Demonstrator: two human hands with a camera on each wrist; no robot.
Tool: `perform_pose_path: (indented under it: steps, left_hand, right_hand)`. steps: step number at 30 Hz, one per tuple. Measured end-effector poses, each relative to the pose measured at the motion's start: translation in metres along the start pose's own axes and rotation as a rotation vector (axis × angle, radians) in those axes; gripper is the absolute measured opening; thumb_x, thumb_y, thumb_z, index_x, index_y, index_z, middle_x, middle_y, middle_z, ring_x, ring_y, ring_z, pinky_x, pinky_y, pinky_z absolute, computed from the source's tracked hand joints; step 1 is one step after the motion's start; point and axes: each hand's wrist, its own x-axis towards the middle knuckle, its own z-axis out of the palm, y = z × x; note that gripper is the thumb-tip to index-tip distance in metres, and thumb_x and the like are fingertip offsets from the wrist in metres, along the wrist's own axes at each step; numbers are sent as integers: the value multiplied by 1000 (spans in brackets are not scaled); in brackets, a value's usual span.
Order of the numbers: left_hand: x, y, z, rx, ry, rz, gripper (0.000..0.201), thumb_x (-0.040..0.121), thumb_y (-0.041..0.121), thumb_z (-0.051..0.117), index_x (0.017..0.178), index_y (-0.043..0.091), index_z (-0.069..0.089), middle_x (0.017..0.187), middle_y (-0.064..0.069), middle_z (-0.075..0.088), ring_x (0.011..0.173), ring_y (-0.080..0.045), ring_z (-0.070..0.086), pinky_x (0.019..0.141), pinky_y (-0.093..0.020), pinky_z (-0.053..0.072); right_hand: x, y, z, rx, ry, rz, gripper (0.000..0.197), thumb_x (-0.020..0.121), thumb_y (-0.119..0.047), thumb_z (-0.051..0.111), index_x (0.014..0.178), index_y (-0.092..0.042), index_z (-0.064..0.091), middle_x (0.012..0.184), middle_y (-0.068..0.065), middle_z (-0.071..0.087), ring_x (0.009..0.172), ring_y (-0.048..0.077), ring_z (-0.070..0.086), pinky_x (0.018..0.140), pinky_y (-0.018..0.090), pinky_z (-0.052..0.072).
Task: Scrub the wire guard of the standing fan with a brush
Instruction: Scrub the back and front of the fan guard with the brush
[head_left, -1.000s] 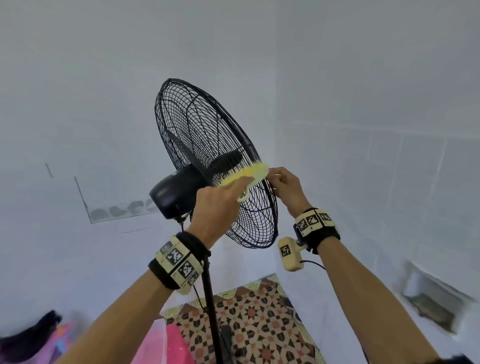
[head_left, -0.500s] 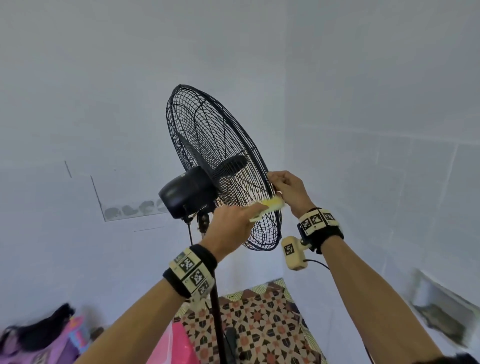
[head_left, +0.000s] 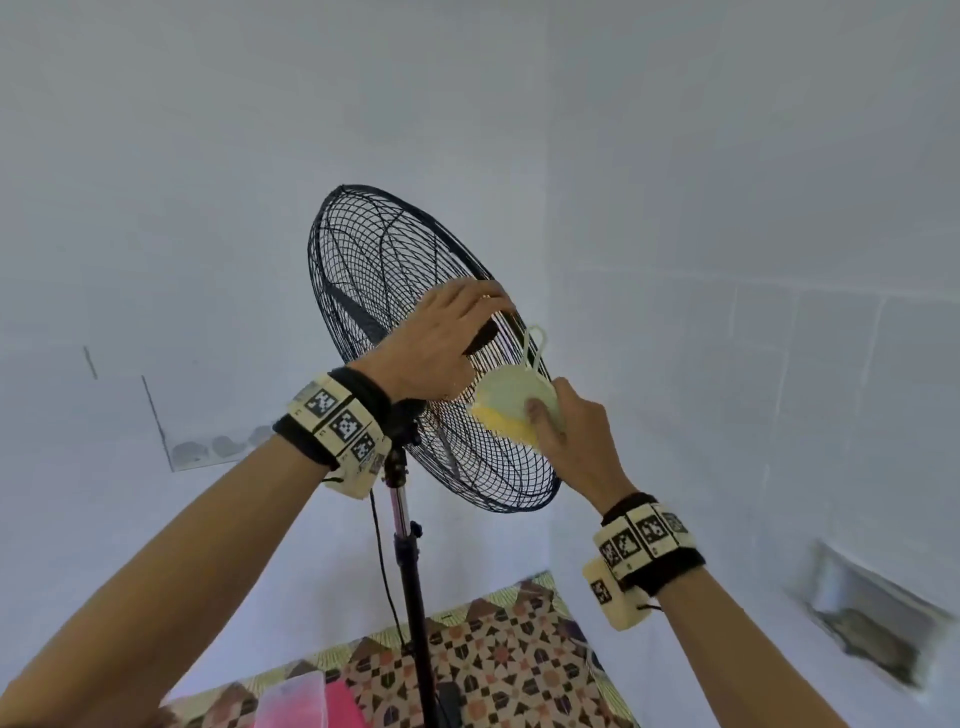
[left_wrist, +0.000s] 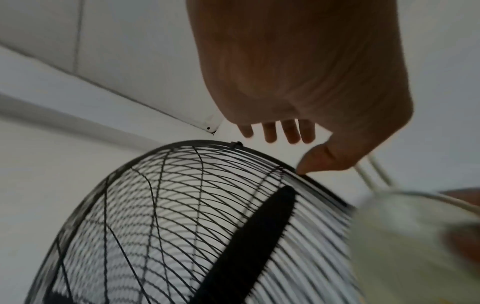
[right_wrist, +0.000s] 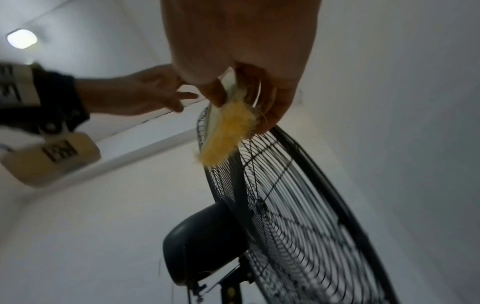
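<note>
Your right hand (head_left: 563, 421) is clamped around the brush (head_left: 511, 410), thumb across its pale back and fingers curled behind, so the yellow bristles (right_wrist: 228, 131) face the wire guard (head_left: 415, 322) and lie against its rim at about 3 o'clock on the cage as the head view shows it. Holding the body rather than the thin loop handle (head_left: 535, 345), which sticks up toward 12 o'clock, likely gives you more pressure on the wires. Your left hand (head_left: 441, 343) holds nothing: its fingers are spread and nearly straight, and the left wrist view shows the thumb tip (left_wrist: 307, 167) touching the rim just above the brush, at roughly 2 o'clock. That looks like a brace, since the fan head sits high on a slim pole (head_left: 413, 587) and would probably swing away under scrubbing. The two hands are close together but apart, the brush between them. The guard is tilted, its face turned toward your right, with the motor housing (right_wrist: 202, 242) behind it at 9 o'clock and a dark blade (left_wrist: 249, 242) inside. Keep the thumb clear of the wires as you stroke. A patterned mat (head_left: 498, 670) lies at 6 o'clock.
</note>
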Motion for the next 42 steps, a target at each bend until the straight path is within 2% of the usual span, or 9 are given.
perform_pose_path:
  steps: [3,7,11,17,22,27,31,36,42]
  left_hand:
    - [20,-45,-9,251,-37,-19,91,83,9,61,162,27,19,171,-5,11,158,-32,7,129,-57,2]
    - [47,-106,-13,400,-147,1,95,93,48,69,165,35,7,174,-3,0,160,-34,1,128,-59,-1]
    - [77,-139,-1,467,-209,-33,101,89,72,60,164,42,-1,174,-3,-6,159,-41,-4,123,-63,-6]
    - [110,-168,22,526,-119,60,87,87,84,30,163,48,7,168,-10,22,153,-45,21,119,-75,11]
    - [131,-183,35,559,-84,147,82,87,85,23,162,52,11,161,-13,29,146,-43,29,120,-73,15]
    - [143,-189,47,593,-41,153,82,88,86,28,161,51,14,155,-13,36,139,-42,35,117,-71,22]
    - [150,-189,54,629,-67,103,81,89,86,31,160,49,17,156,-14,35,140,-42,34,115,-69,26]
    - [163,-187,64,667,-119,22,82,89,87,36,159,46,23,157,-14,35,143,-43,32,115,-67,25]
    - [163,-197,67,654,-159,-35,90,86,89,34,162,45,16,162,-18,29,147,-43,28,122,-61,18]
  right_hand:
    - [-11,15,12,97,-32,20,21,98,-32,54,91,-12,51,81,1,55,71,18,52,59,25,35]
    - [0,43,24,110,20,128,31,94,-30,56,115,-7,57,110,6,59,95,22,57,77,31,48]
    - [15,67,29,340,188,448,40,94,-51,57,98,-11,52,94,1,59,83,17,54,67,23,43]
    - [40,65,67,150,399,462,26,100,-37,65,87,-16,56,95,3,56,89,23,55,78,37,47]
    - [47,36,94,303,623,451,32,101,-36,63,80,-13,55,68,-5,52,61,6,45,56,19,38]
    - [85,19,111,459,868,593,16,93,-28,75,97,-21,61,91,-6,68,83,12,66,72,31,58]
    - [114,2,116,549,840,641,27,89,-18,74,102,-18,50,101,3,64,81,15,64,72,37,59]
    - [155,5,98,756,757,586,64,92,-2,64,142,-32,37,113,-3,57,97,14,64,76,44,63]
    - [228,26,78,841,731,644,30,102,-17,53,130,-28,52,129,10,56,100,18,62,70,46,64]
